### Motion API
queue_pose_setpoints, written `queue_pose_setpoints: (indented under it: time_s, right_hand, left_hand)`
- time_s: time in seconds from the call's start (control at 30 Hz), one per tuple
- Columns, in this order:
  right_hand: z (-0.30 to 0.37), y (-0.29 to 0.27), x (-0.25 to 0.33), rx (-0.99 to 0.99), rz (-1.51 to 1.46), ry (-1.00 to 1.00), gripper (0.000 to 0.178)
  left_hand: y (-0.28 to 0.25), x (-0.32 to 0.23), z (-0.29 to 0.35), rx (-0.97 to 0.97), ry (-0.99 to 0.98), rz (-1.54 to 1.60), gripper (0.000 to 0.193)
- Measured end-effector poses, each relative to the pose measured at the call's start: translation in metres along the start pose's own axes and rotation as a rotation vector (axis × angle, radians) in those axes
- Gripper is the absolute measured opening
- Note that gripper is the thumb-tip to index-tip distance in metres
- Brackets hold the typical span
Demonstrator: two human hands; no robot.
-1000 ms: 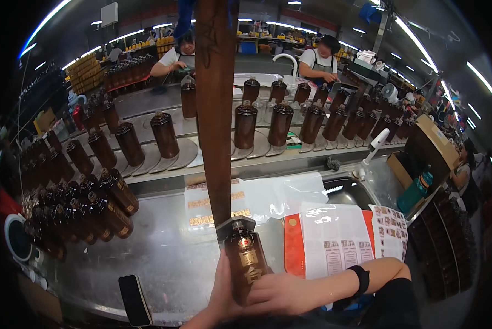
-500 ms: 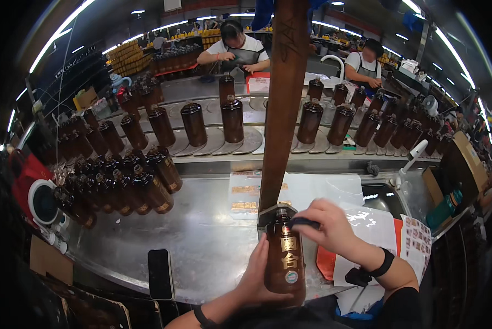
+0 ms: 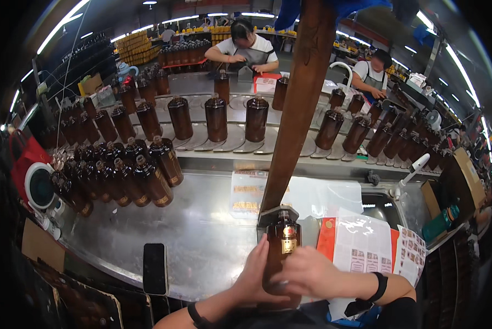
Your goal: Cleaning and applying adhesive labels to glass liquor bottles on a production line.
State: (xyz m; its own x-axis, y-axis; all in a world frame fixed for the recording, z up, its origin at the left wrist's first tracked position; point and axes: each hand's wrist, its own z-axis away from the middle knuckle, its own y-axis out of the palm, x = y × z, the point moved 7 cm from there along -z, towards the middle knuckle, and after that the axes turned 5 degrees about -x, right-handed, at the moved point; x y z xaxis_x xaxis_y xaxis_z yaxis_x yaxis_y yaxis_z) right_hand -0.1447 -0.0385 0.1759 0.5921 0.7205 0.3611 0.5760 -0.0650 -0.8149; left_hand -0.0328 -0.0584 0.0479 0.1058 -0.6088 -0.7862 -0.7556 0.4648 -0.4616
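A brown glass bottle (image 3: 276, 249) with gold decoration on its front leans neck-away against a grey angled rest (image 3: 269, 215) at the table's near edge. My left hand (image 3: 249, 277) grips its left side and lower end. Across the lower front of the bottle lies my right hand (image 3: 314, 274), fingers bent and blurred by motion. Whatever it holds is hidden in the fingers. A black band circles each wrist. Right of the bottle, printed decal sheets (image 3: 361, 249) lie over a red-orange sheet (image 3: 327, 236).
A wooden post (image 3: 301, 104) rises behind the rest. Several brown bottles (image 3: 131, 175) stand at the left; more bottles (image 3: 216, 120) ride a curved conveyor (image 3: 196, 143). A phone (image 3: 155, 268) lies near the front edge. A sink (image 3: 380, 211) is at right. Two people work beyond.
My right hand has moved down from the bottle's neck to its lower front; the dark thing in its fingers is now hidden. The conveyor bottles have shifted, and the view has turned slightly.
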Motion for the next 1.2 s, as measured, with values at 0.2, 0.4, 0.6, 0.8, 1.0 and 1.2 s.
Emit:
queue_pose_setpoints:
  time_s: [0.2,0.4,0.6,0.8,1.0,1.2]
  right_hand:
    - [-0.01,-0.029,-0.05,-0.264,0.253,0.297,0.017]
    - [-0.013,-0.026,-0.061,-0.305,0.405,0.374,0.017]
    - [-0.012,-0.028,-0.078,-0.356,0.284,0.366,0.017]
    - [-0.01,0.021,0.006,-0.01,0.149,-0.053,0.02]
    - [-0.02,-0.024,-0.066,-0.307,0.02,0.488,0.02]
    - [0.0,0.014,0.012,-0.035,0.144,0.0,0.011]
  left_hand:
    - [-0.001,0.0,0.0,0.001,-0.01,0.003,0.139]
    - [-0.004,-0.002,-0.003,0.004,-0.002,-0.005,0.138]
    - [-0.004,-0.004,-0.003,0.001,-0.008,-0.009,0.138]
    - [-0.003,0.0,-0.001,0.012,0.002,0.015,0.139]
    - [-0.006,0.0,0.001,-0.009,0.007,0.013,0.14]
    - [-0.008,0.002,0.002,-0.015,0.027,-0.008,0.141]
